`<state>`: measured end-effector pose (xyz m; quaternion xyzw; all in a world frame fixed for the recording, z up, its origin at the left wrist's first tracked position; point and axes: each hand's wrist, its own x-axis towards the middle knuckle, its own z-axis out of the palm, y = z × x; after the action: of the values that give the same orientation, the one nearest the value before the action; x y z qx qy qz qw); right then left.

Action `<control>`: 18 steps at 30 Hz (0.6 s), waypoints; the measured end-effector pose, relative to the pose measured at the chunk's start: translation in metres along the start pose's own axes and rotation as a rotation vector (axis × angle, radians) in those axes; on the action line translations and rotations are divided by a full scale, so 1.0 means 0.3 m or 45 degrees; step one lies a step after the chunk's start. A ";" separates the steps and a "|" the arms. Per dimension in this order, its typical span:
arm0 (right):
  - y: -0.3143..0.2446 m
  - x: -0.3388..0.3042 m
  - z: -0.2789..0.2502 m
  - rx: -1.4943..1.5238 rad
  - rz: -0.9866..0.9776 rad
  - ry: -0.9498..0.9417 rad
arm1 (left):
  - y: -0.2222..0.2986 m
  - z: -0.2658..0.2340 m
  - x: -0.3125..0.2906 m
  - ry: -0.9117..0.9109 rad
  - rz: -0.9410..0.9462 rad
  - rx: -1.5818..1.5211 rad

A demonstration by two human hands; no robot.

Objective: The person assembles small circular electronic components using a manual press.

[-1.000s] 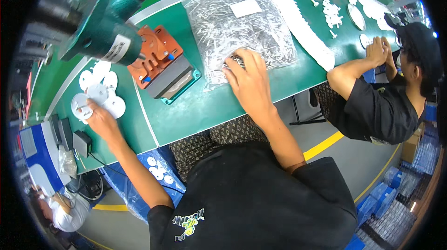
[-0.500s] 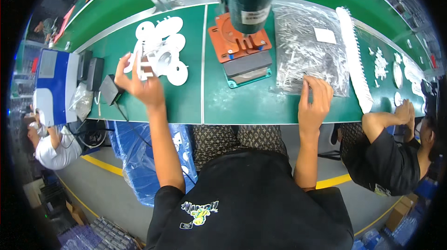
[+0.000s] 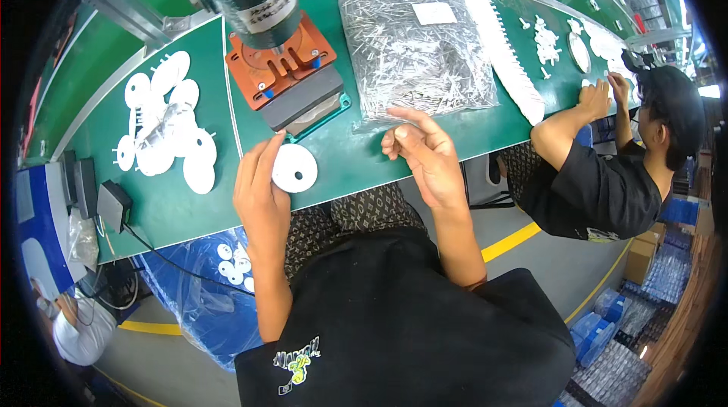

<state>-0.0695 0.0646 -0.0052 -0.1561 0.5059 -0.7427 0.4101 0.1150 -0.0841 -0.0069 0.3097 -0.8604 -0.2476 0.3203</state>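
My left hand (image 3: 260, 198) is closed on the edge of a round white plastic disc (image 3: 285, 181) with an off-centre hole, in front of the press. My right hand (image 3: 431, 158) is raised near the front of a clear bag of thin silvery pins (image 3: 409, 58). Its index finger reaches out while the thumb and other fingers curl together; whether a small piece sits between them is too small to make out. Ahead of my left hand stands a dark green press (image 3: 262, 5) over an orange metal plate (image 3: 280, 66) on a dark block (image 3: 303, 100).
White discs (image 3: 199, 172) lie heaped on the left of the green table (image 3: 174, 217). A long row of stacked white pieces (image 3: 500, 47) flanks the bag. Further right, a co-worker (image 3: 607, 157) handles white parts. A black box (image 3: 114, 206) with a cable stands at left; blue plastic (image 3: 189, 286) hangs below.
My left hand has come from the heap of discs to the middle front, now with a white disc. My right hand has left the bag's front edge and turned inward. The view has swung right.
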 end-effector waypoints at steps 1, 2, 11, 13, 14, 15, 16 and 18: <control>0.005 0.003 0.000 -0.005 0.012 -0.013 | -0.004 0.000 -0.002 -0.032 0.005 -0.018; 0.012 0.003 0.002 -0.108 -0.003 -0.062 | -0.007 0.001 -0.008 -0.024 -0.016 -0.011; 0.097 -0.038 0.155 -0.535 -0.390 -0.170 | -0.010 -0.065 -0.026 -0.162 0.195 -0.081; 0.112 -0.024 0.171 -0.650 -0.503 -0.255 | -0.019 -0.058 -0.035 -0.190 0.210 -0.016; 0.124 -0.018 0.181 -0.763 -0.629 -0.318 | -0.028 -0.053 -0.037 -0.230 0.247 0.039; 0.136 -0.021 0.199 -0.712 -0.584 -0.293 | -0.029 -0.050 -0.035 -0.203 0.239 0.039; 0.146 -0.019 0.209 -0.708 -0.580 -0.302 | -0.029 -0.046 -0.034 -0.200 0.232 0.045; 0.158 -0.018 0.221 -0.666 -0.524 -0.317 | -0.027 -0.041 -0.032 -0.163 0.199 -0.017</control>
<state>-0.0019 0.0201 -0.0166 -0.4438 0.5830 -0.6303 0.2567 0.1325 -0.0858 -0.0076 0.2230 -0.8989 -0.2469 0.2852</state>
